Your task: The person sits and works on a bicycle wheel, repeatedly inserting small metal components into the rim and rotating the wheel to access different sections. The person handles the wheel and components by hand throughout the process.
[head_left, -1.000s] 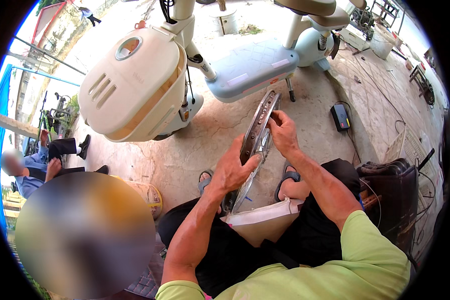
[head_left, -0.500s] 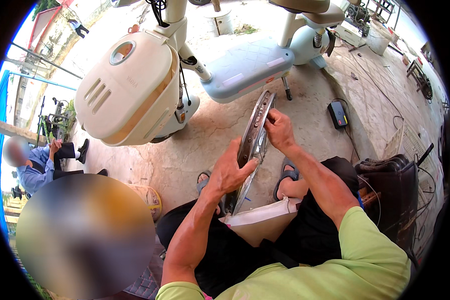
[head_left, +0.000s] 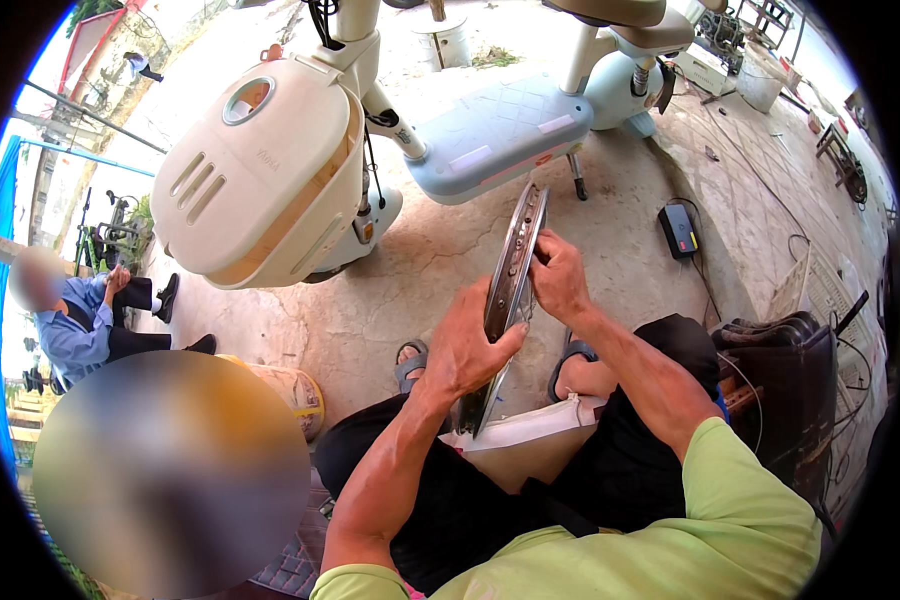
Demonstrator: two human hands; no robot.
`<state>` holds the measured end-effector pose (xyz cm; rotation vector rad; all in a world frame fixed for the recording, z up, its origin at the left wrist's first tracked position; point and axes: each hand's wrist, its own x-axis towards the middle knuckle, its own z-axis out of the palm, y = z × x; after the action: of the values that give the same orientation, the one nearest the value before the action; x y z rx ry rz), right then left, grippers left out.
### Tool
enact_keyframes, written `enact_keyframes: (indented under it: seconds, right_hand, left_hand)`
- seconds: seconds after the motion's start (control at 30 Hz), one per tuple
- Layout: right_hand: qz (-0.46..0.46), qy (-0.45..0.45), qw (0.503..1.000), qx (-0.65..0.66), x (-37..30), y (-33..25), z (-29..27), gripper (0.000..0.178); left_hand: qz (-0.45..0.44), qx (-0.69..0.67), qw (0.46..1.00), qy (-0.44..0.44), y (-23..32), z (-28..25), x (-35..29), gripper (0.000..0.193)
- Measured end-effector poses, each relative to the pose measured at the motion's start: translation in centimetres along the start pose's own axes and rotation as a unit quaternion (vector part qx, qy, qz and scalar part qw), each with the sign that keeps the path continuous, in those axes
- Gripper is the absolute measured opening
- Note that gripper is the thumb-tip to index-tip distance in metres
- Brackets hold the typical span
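Observation:
A metal wheel rim [head_left: 517, 245] stands nearly edge-on between my knees, its far end leaning away from me. Holes show along its channel, and thin spokes are partly visible on its right side. My left hand [head_left: 473, 345] is wrapped around the rim's left side, the thumb lying across the near part. Higher up, my right hand [head_left: 558, 275] grips the right side with fingers bent around the edge or spokes; its fingertips are partly hidden. The rim's lower end is close to a pale box-like piece [head_left: 535, 445] between my legs.
Ahead stands an electric scooter with a cream front basket [head_left: 255, 175] and pale blue footboard [head_left: 500, 140]. A black charger [head_left: 677, 230] with a cord lies right. A dark seat [head_left: 775, 375] is at my right; a bucket [head_left: 295, 390] and seated person [head_left: 80, 320] are left.
The rim has turned slightly and now appears more edge-on, with fewer spokes showing. My left hand has shifted a little to the right along with it; my right hand keeps its hold.

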<state>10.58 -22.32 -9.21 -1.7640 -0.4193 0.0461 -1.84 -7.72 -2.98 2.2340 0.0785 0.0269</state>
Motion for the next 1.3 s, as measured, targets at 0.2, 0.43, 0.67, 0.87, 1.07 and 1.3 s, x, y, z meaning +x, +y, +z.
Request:
enact_keyframes:
  seconds: [0.2,0.43,0.67,0.87,1.07,1.3]
  right_hand:
    - [-0.083,-0.086,0.992,-0.049,-2.5,-2.0,-0.1,0.017]
    - [-0.034,-0.093,0.992,-0.076,-1.8,-2.0,-1.3,0.017]
    - [0.003,-0.041,0.997,-0.072,-1.0,-1.4,-1.4,0.019]
    - [0.002,-0.035,0.999,-0.038,-0.6,-1.2,-1.1,0.022]
    - [-0.028,-0.049,0.997,-0.056,0.0,-0.8,-0.7,0.017]
    - [-0.008,-0.11,0.994,-0.021,0.4,-0.8,-0.7,0.016]
  left_hand:
    - [0.05,0.034,0.996,0.061,-1.0,0.4,0.8,0.076]
    - [0.021,-0.048,0.998,0.024,-1.0,0.1,0.8,0.079]
    - [0.008,-0.054,0.998,0.02,-1.6,0.3,0.9,0.079]
    - [-0.012,-0.056,0.998,0.007,-1.0,-0.2,0.9,0.08]
    - [-0.007,-0.057,0.998,0.011,-1.5,-0.3,1.0,0.08]
    - [-0.006,-0.054,0.998,0.009,-1.8,-0.3,0.9,0.08]
